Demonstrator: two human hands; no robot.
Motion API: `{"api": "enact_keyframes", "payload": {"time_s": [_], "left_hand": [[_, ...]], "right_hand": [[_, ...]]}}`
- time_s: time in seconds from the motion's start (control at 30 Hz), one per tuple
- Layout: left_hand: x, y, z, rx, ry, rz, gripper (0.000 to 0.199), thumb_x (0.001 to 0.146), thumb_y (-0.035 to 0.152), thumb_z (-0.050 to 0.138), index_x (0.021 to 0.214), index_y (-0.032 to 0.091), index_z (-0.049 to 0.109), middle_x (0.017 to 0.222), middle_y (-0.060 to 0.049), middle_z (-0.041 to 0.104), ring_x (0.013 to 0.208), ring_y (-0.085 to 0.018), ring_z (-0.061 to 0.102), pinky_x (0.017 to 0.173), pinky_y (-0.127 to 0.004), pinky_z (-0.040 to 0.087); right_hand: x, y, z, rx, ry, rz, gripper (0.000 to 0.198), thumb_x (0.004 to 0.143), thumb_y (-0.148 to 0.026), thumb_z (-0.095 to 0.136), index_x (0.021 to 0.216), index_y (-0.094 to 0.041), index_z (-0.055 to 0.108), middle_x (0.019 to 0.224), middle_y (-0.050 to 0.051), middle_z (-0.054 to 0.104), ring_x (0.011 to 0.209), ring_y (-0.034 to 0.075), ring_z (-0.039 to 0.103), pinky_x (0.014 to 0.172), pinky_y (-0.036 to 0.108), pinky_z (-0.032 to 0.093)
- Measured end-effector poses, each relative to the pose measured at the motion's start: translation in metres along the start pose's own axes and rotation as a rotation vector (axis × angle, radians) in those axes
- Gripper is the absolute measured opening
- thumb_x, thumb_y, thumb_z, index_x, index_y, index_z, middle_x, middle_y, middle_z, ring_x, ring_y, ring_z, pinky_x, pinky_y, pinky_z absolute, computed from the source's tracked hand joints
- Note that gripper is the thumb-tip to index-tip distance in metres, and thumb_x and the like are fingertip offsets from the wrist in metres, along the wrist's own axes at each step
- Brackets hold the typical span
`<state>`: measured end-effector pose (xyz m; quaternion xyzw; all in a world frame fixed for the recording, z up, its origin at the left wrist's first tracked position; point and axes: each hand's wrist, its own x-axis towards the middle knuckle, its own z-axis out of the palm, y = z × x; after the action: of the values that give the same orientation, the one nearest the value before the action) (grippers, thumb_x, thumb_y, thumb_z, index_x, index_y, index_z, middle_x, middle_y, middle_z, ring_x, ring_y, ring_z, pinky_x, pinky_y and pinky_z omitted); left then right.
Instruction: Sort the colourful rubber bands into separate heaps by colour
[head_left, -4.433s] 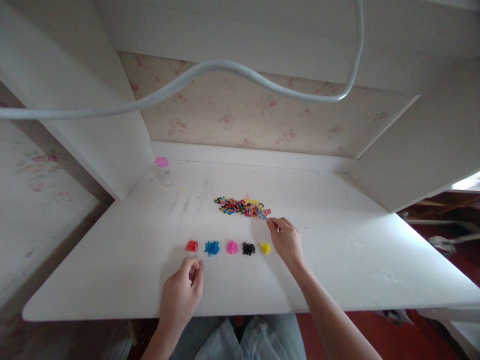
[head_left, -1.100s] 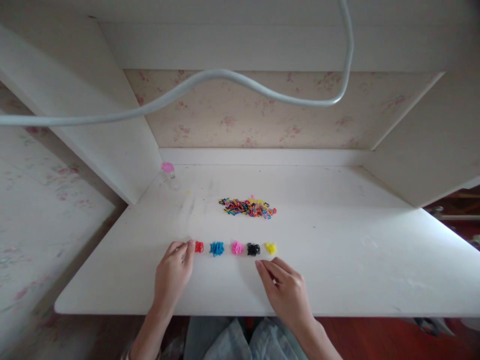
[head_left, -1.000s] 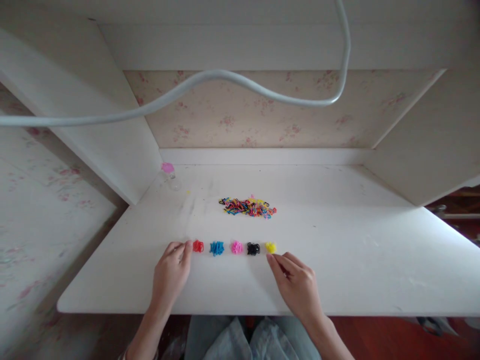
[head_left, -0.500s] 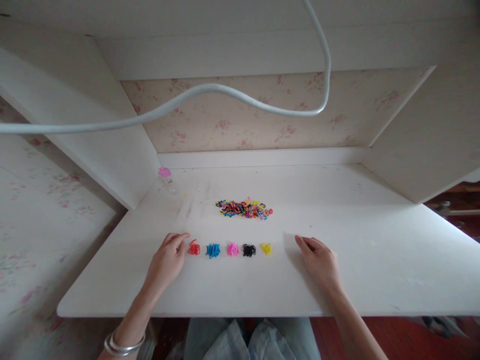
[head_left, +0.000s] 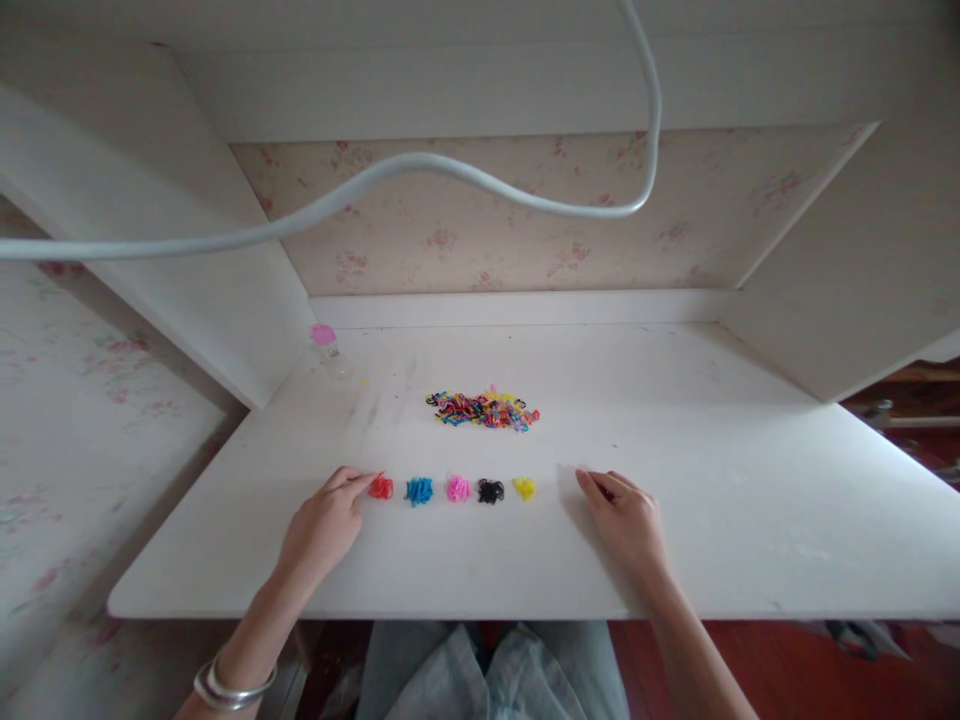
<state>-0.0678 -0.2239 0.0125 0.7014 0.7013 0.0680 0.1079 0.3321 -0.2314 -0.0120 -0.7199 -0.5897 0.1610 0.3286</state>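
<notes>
My left hand (head_left: 324, 522) reaches to the left end of a row of small rubber-band piles. Its index finger is stretched out, and the tip touches the red rubber bands (head_left: 382, 488). Rightward along the row lie blue rubber bands (head_left: 419, 490), pink rubber bands (head_left: 458, 488), black rubber bands (head_left: 491, 491) and yellow rubber bands (head_left: 524, 488). Just right of the yellow pile, my right hand (head_left: 626, 520) is closed, thumb against curled fingers; whatever it may hold is hidden. A mixed, many-coloured heap of rubber bands (head_left: 484, 410) lies behind the row.
A small clear container with a pink lid (head_left: 323, 336) is at the back left of the white desk (head_left: 720, 500). White side panels (head_left: 840, 260) enclose the desk's back. A white cable (head_left: 420, 163) crosses overhead, close to the camera.
My left index finger has come onto the red pile, and the red band that stuck up there now lies under the fingertip. My right hand stays closed. The view has shifted slightly.
</notes>
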Motion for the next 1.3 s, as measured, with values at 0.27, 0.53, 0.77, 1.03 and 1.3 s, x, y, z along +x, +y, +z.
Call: {"api": "enact_keyframes", "payload": {"time_s": [0.27, 0.53, 0.77, 1.03, 1.3], "left_hand": [[-0.013, -0.004, 0.004, 0.004, 0.017, -0.023, 0.048, 0.084, 0.015, 0.031, 0.117, 0.031, 0.062, 0.124, 0.004, 0.057, 0.092, -0.011, 0.063, 0.082, -0.021, 0.046], [-0.003, 0.004, -0.008, 0.011, 0.122, -0.025, 0.039, 0.087, 0.022, 0.032, 0.111, 0.028, 0.063, 0.12, 0.003, 0.06, 0.095, -0.012, 0.063, 0.082, -0.022, 0.046], [0.046, 0.058, -0.021, -0.055, 0.106, 0.142, 0.032, 0.09, 0.035, 0.037, 0.105, 0.026, 0.064, 0.114, 0.001, 0.063, 0.089, -0.012, 0.063, 0.082, -0.024, 0.047], [0.114, 0.104, -0.005, -0.013, 0.097, 0.188, 0.032, 0.09, 0.039, 0.039, 0.101, 0.027, 0.067, 0.111, -0.002, 0.062, 0.093, -0.014, 0.061, 0.081, -0.025, 0.046], [0.131, 0.108, 0.002, 0.034, 0.062, 0.23, 0.031, 0.089, 0.038, 0.042, 0.1, 0.026, 0.069, 0.107, -0.003, 0.061, 0.089, -0.013, 0.06, 0.077, -0.022, 0.045]], "right_hand": [[-0.001, -0.001, 0.001, 0.022, 0.024, -0.006, 0.044, 0.088, -0.055, 0.046, 0.081, -0.023, 0.074, 0.071, 0.002, 0.065, 0.065, 0.014, 0.058, 0.062, 0.024, 0.038], [0.0, -0.001, 0.001, 0.002, 0.031, -0.011, 0.044, 0.089, -0.055, 0.046, 0.078, -0.023, 0.074, 0.068, 0.002, 0.063, 0.061, 0.014, 0.056, 0.06, 0.024, 0.037], [0.002, 0.002, 0.002, 0.019, 0.016, -0.011, 0.042, 0.089, -0.054, 0.045, 0.079, -0.023, 0.073, 0.07, 0.001, 0.064, 0.064, 0.014, 0.057, 0.062, 0.024, 0.037], [0.005, 0.0, 0.001, -0.012, 0.017, -0.002, 0.046, 0.09, -0.053, 0.043, 0.072, -0.021, 0.07, 0.07, 0.002, 0.065, 0.064, 0.014, 0.056, 0.062, 0.026, 0.035], [0.007, 0.001, 0.0, -0.004, 0.009, -0.008, 0.048, 0.089, -0.055, 0.041, 0.072, -0.021, 0.071, 0.071, 0.003, 0.066, 0.064, 0.015, 0.057, 0.06, 0.027, 0.036]]}}
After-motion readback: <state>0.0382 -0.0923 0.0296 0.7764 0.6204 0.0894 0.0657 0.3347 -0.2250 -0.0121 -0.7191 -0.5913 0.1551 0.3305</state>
